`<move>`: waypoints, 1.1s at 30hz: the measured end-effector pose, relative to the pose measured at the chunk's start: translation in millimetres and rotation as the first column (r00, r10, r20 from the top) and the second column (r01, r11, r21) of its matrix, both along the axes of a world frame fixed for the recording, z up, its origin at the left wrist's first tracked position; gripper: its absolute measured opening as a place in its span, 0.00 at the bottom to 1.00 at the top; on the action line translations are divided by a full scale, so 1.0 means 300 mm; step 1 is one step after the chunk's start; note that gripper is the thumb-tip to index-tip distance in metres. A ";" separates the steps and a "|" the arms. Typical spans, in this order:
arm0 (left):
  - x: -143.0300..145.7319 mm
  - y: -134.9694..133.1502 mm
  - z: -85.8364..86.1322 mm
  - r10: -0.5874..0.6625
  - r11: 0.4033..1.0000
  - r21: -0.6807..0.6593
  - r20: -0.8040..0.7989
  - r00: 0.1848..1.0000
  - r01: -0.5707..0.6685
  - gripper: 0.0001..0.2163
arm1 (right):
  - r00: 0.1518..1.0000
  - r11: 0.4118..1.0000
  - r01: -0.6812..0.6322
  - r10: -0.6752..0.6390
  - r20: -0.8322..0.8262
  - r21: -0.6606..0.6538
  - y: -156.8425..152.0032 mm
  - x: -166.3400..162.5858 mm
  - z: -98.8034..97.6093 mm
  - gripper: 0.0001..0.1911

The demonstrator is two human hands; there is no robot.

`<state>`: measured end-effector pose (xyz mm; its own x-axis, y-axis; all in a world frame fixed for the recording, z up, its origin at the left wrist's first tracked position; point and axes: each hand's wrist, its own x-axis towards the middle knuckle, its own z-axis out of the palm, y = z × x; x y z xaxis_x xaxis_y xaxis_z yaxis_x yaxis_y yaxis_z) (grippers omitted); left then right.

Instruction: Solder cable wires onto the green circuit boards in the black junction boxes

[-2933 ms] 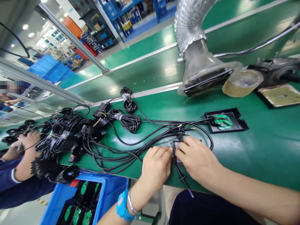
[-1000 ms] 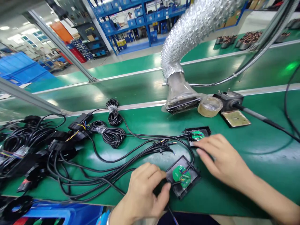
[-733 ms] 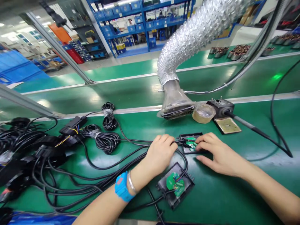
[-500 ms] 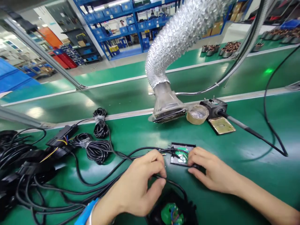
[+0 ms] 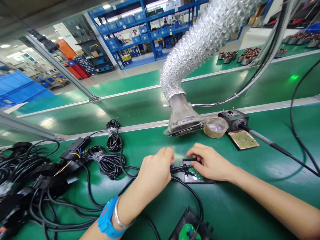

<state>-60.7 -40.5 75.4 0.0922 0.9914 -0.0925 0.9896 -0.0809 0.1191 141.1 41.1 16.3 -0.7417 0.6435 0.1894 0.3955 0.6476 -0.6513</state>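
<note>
My left hand [image 5: 157, 170], with a blue wristband and a silver bangle, is closed on a black cable [image 5: 178, 169] just left of a small black housing. Small coloured wire ends show by its fingertips, partly hidden. The flat open housing [image 5: 200, 182] lies on the green bench with a green circuit board [image 5: 196, 174] inside, and cables enter from its left. My right hand [image 5: 212, 161] hovers over the housing's upper part, thumb and fingers bent but apart. Nearer me sits another black housing [image 5: 183, 221] with a round green board [image 5: 188, 232], cut off by the frame's bottom.
Coiled black cables [image 5: 112, 165] and a heap of black cabled parts [image 5: 47, 176] fill the left. A fume extractor nozzle [image 5: 183, 120] hangs behind my hands. Beside it stand a tape roll [image 5: 215, 128] and a soldering iron [image 5: 260, 136] in its holder, its cord trailing right.
My left hand has moved up and right, closer to the flat housing. My right hand has left the housing's right edge and moved to its upper left. The view has shifted slightly.
</note>
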 end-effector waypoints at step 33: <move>0.222 -0.027 -0.195 -0.201 0.977 0.138 0.319 0.926 0.164 0.36 | 0.991 0.888 -0.031 -0.033 -0.132 -0.458 0.046 0.003 -0.044 0.16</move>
